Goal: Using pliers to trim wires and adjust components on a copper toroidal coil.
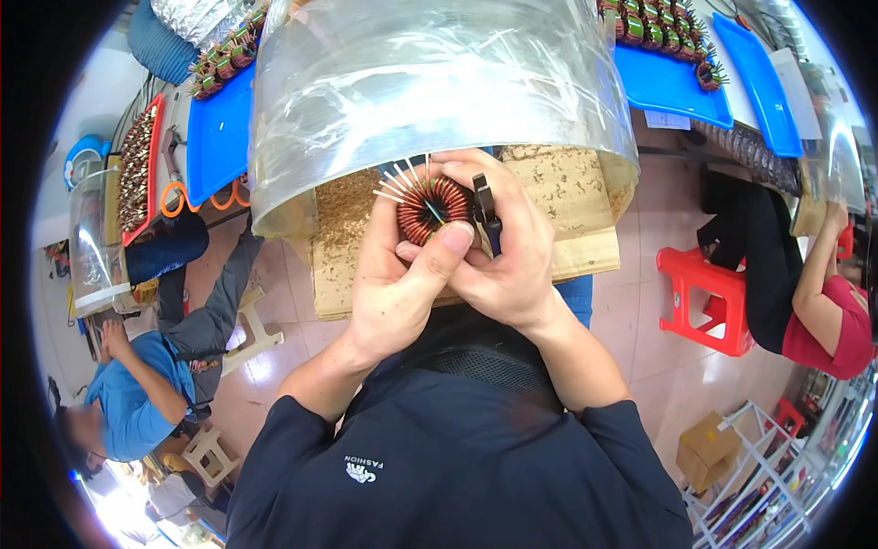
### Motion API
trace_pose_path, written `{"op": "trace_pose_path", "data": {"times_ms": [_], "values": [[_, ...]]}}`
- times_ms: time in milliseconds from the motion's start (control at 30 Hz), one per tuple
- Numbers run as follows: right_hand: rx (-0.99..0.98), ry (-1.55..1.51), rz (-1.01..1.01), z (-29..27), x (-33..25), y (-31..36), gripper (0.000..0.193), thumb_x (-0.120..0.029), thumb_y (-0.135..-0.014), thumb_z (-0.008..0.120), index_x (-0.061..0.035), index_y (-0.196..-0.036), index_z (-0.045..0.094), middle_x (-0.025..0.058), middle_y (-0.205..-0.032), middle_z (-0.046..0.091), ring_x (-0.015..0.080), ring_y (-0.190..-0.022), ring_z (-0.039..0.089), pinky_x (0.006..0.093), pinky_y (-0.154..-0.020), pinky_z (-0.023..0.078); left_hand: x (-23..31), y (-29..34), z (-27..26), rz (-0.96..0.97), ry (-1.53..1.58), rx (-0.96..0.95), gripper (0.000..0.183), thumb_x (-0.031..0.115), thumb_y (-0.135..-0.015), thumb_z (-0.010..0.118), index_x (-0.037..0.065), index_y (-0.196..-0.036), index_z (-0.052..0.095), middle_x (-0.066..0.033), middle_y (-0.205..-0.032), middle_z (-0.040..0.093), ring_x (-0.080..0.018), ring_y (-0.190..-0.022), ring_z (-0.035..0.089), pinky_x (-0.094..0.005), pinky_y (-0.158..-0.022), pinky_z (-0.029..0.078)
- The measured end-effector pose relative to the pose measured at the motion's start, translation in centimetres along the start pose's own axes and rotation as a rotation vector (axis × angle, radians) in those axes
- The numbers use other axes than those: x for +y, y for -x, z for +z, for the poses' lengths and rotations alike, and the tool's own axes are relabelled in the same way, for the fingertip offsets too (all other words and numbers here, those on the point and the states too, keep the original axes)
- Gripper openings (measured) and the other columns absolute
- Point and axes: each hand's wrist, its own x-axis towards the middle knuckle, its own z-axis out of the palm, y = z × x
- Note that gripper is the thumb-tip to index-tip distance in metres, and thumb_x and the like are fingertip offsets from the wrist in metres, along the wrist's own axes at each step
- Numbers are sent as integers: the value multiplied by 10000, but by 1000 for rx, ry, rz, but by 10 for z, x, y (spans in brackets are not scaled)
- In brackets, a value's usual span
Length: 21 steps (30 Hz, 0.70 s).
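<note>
Under the front rim of a clear curved shield, my two hands meet around a ring-shaped coil [448,196] wound with copper-coloured wire. Several pale straight wire ends fan out from its far left side, and a thin light-blue strand shows at its centre hole. My left hand [391,291] is closed on the coil, thumb across its near edge. My right hand [519,252] curls round the coil's right side, fingertips at its far edge. Within that hand's grip sits a dark notched tool [485,203]; its exact kind is partly hidden by the fingers.
The clear shield [439,101] arches over a wooden board [558,192] strewn with brown scraps. Blue trays [218,137] with more coils flank it, and a red tray [142,174] stands farther left. Seated people [151,403] are on both sides, near a red stool [704,297].
</note>
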Motion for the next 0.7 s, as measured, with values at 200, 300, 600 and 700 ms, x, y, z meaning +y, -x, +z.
{"op": "trace_pose_path", "data": {"times_ms": [200,300,600,700], "values": [[-9,15,57,-2,-4,-4,587,-169,-733,863,-16,-1218,572,183,-1164,656,359,-1012,676,392,-857,547,3,-7,4,38,-10,9,440,73,-1009,604,15,-1401,413,-65,-1160,597,-106,-957,606,-248,-864,505],[-27,29,56,-4,-3,-6,588,-173,-737,864,-15,-1219,568,181,-1134,655,351,-972,676,393,-837,543,3,-10,5,32,-7,20,382,82,-1017,592,13,-1358,435,-55,-1132,603,-97,-947,602,-246,-847,506],[-33,-15,133,-6,-2,-6,577,-154,-752,852,8,-1221,558,182,-1091,649,349,-931,668,391,-818,537,3,-13,13,73,-64,58,329,85,-1026,577,13,-1320,449,-41,-1067,603,-80,-894,603,-225,-802,507],[-31,-41,135,-5,-1,-7,575,-151,-752,852,14,-1218,558,182,-1088,648,346,-932,666,391,-816,536,0,-14,11,75,-68,49,332,82,-1025,576,12,-1322,446,-42,-1055,601,-81,-879,602,-227,-788,510]]}}
